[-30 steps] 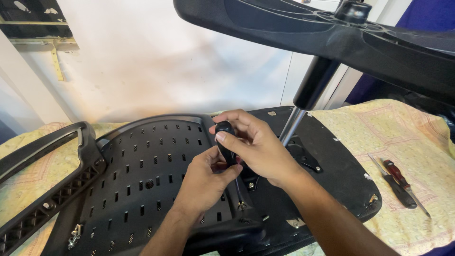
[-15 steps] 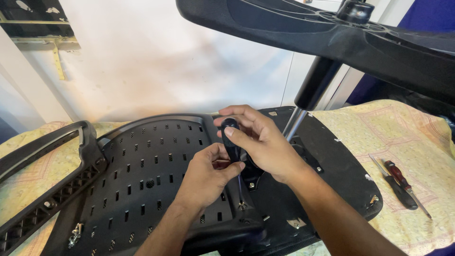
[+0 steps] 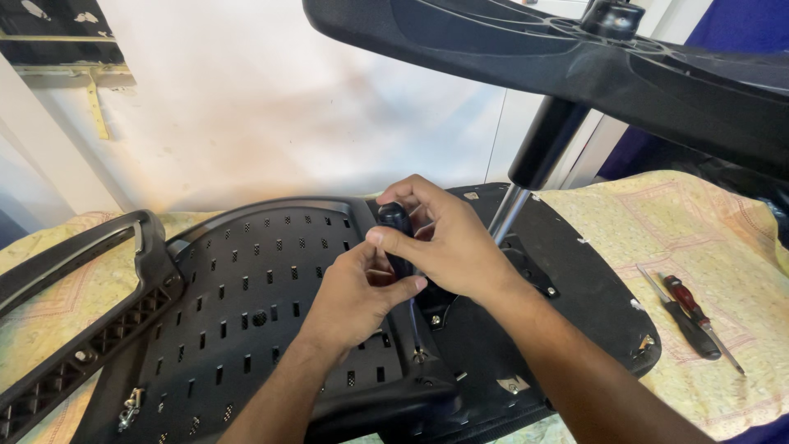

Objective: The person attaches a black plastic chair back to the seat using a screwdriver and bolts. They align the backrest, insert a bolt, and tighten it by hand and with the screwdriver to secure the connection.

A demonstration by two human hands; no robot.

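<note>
A pale wall stood behind a surface draped in yellow patterned cloth [image 3: 723, 238], on which the upturned black chair [image 3: 263, 329] lay. You were fitting the black knob [image 3: 396, 230], held at the seat-and-back junction, near centre. Your right hand [image 3: 448, 247] closed around its top; your left hand [image 3: 353, 296] pinched its lower stem. Judged next: steady alignment and a firm grip. Pliers [image 3: 686, 316] lay at 3 o'clock.

My right hand [image 3: 448, 247] covers most of the black knob [image 3: 394, 220], and my left hand [image 3: 353, 300] hides whatever sits beneath it. The chair base [image 3: 575, 57] runs off the top and right edges. The armrest [image 3: 74, 304] is cut off at the left. The two tools [image 3: 690, 316] are too small to identify.
</note>
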